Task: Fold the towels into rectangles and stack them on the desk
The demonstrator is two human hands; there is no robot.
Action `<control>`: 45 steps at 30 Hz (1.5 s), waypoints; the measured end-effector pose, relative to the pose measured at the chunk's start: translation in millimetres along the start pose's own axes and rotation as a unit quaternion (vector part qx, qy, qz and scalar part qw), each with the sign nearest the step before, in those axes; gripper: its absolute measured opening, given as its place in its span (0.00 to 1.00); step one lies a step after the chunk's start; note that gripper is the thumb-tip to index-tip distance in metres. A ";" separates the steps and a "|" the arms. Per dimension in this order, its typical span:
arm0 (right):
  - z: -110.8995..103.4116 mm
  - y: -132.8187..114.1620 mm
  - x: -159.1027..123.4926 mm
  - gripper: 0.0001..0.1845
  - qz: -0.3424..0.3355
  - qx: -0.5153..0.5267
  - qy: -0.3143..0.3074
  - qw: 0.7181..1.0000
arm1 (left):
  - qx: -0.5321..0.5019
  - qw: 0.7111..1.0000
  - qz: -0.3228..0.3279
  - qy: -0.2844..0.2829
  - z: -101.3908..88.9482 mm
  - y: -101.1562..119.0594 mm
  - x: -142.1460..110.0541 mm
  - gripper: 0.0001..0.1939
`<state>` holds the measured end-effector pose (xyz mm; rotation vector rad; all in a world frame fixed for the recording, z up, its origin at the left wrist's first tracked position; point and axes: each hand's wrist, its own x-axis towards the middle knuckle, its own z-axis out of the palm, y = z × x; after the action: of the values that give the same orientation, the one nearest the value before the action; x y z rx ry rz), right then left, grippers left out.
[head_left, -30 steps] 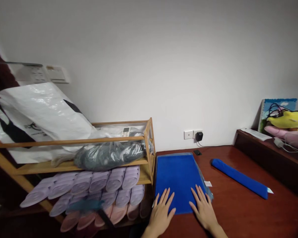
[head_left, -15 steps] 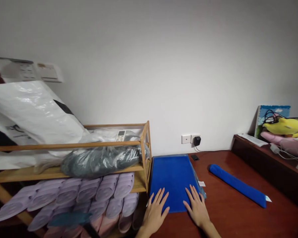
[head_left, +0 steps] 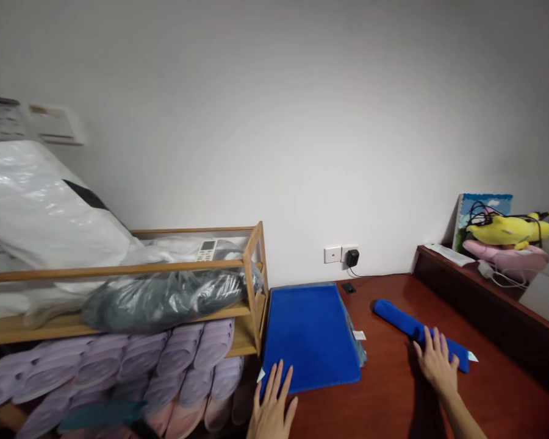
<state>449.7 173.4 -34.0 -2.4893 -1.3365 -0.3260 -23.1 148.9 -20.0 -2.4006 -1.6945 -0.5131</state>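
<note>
A flat blue cloth (head_left: pixel 308 332) lies on the reddish-brown table beside the wooden rack, on top of a greyish cloth whose edge shows at its right with a white tag. My left hand (head_left: pixel 273 405) is at the cloth's near left corner, fingers spread, fingertips on or just over its edge. To the right, a second blue cloth (head_left: pixel 396 316), folded into a long narrow strip with a white tag at its near end, lies slantwise on the table. My right hand (head_left: pixel 437 363) reaches over the middle of this strip with its fingers outstretched; whether it presses on the strip is unclear.
At left stands a wooden rack (head_left: pixel 251 274) with several lilac slippers (head_left: pixel 215 344), a plastic-wrapped grey bundle (head_left: pixel 165 299), a white bag (head_left: pixel 41 207) and a remote (head_left: pixel 207 250). A black plug (head_left: pixel 352 258) sits in the wall socket. The right ledge (head_left: pixel 462 283) holds a yellow plush toy (head_left: pixel 507 230).
My right hand has left the flat blue cloth and moved right to the folded strip. My left hand has drawn back toward the cloth's near left corner. The view has turned slightly right.
</note>
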 end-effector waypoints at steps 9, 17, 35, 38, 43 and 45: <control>-33.1 2.3 -26.2 0.34 -0.111 -0.056 -0.071 0.990 | -0.006 1.000 -0.013 -0.025 -9.9 6.7 3.1 0.28; -58.9 12.5 -109.2 0.28 -0.130 -0.032 -0.085 0.987 | -0.022 1.000 -0.006 -0.003 -17.8 10.8 2.8 0.28; -126.3 -69.7 -138.9 0.31 -0.055 0.027 -0.190 0.980 | -0.166 0.984 0.058 0.013 -75.2 72.7 -46.8 0.32; -137.8 -91.0 -173.8 0.35 -0.138 0.002 -0.185 0.973 | -0.193 0.980 0.045 -0.001 -80.5 67.9 -52.8 0.31; -151.0 -94.0 -199.0 0.31 -0.212 0.067 -0.235 0.946 | -0.241 0.969 0.030 -0.043 -84.6 68.0 -62.9 0.28; -153.2 -88.3 -193.5 0.33 -0.185 0.104 -0.241 0.947 | -0.258 0.964 0.028 -0.054 -86.3 72.0 -65.8 0.27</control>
<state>261.8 15.0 57.2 -2.2085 -1.9167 0.3616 8.6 38.2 40.9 -2.8651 -1.6922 -0.9307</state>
